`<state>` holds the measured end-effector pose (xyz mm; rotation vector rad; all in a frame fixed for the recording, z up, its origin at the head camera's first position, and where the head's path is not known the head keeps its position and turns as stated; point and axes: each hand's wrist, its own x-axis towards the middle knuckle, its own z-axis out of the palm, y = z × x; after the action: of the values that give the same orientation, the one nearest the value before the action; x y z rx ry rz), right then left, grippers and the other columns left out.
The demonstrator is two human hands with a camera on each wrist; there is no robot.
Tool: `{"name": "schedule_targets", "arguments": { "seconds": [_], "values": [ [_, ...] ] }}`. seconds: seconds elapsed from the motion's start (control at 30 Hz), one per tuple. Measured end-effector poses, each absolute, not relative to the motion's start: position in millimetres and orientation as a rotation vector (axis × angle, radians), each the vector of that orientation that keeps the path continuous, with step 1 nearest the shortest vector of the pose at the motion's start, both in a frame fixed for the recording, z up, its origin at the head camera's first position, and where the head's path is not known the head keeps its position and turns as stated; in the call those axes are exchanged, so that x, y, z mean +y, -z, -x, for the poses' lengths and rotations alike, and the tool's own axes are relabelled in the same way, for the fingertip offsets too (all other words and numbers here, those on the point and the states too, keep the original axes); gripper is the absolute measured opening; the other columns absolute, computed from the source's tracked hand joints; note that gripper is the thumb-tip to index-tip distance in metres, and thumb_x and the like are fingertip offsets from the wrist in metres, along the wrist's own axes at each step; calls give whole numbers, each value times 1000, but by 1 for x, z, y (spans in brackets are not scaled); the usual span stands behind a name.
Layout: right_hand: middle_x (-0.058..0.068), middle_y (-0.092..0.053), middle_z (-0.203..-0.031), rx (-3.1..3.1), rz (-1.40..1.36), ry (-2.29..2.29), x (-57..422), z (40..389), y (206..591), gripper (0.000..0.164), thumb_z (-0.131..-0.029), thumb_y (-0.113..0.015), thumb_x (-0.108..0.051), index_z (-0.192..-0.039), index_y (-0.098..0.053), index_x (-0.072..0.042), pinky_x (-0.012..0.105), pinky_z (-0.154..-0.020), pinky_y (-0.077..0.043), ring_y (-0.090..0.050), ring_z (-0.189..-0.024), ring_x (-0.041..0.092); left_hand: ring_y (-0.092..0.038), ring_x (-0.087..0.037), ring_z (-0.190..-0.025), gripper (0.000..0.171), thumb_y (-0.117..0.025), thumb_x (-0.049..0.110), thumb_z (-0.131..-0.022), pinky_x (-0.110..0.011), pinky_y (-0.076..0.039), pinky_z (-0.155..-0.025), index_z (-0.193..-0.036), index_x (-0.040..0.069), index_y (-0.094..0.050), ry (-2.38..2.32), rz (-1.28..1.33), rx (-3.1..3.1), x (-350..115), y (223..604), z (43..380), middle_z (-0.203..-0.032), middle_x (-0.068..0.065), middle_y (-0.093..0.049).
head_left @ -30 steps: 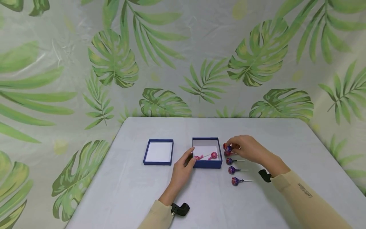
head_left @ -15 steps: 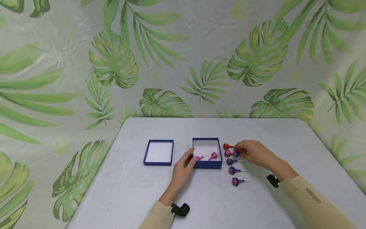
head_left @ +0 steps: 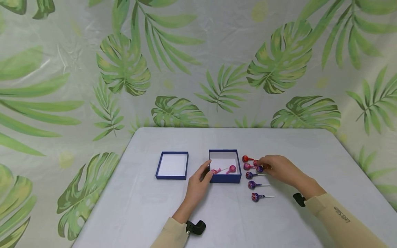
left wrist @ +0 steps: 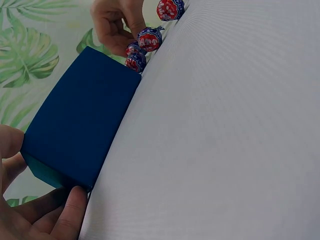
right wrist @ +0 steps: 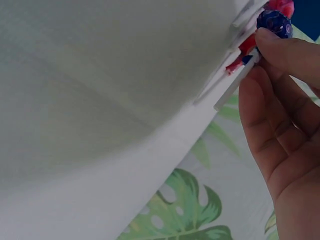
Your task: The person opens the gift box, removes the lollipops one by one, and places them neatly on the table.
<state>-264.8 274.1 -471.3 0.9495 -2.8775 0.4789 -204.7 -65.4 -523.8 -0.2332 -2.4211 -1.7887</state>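
Observation:
With the fingers of my right hand I pinch a blue-purple wrapped lollipop, its white stick angled down in the right wrist view. It hovers close over the right-hand column of lollipops; a pink-red wrapped bit shows beside the fingertips. Lying in that column are a red lollipop, a pink lollipop and several purple ones, such as the nearest purple lollipop. My left hand grips the left side of a blue box. Inside are two pink lollipops, one pink lollipop at the right.
A shallow blue-rimmed lid with a white inside lies left of the box. All of it stands on a white-covered table. Behind hangs a leaf-patterned curtain.
My right hand has moved right and slightly toward me with the blue-purple lollipop, away from the box's right side, uncovering the red lollipop. The left hand and box have stayed put.

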Motion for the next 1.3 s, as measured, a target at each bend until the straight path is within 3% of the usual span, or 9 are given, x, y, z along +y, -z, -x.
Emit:
{"name": "schedule_targets", "arguments": {
  "seconds": [0.97,1.3],
  "values": [
    [-8,-66,-86,-2858,-979,-401,285,272,484,27,-82,-79,0,-106,-74,-10,33,-67,-53,-56,-73,10,-50,-17,-134,44,-58,29,-103,-36,-43,-109,-147,34,-53,1775,254,-2409,-66,524,207,-144,0,-56],
    [-7,-68,-87,-2888,-929,-412,285,272,479,31,-81,-81,-2,-109,-76,-12,37,-70,-55,-61,-77,12,-50,-17,-135,45,-58,29,-103,-36,-43,-109,-148,31,-52,1783,234,-2413,-64,526,208,-145,1,-55]
  ]
}}
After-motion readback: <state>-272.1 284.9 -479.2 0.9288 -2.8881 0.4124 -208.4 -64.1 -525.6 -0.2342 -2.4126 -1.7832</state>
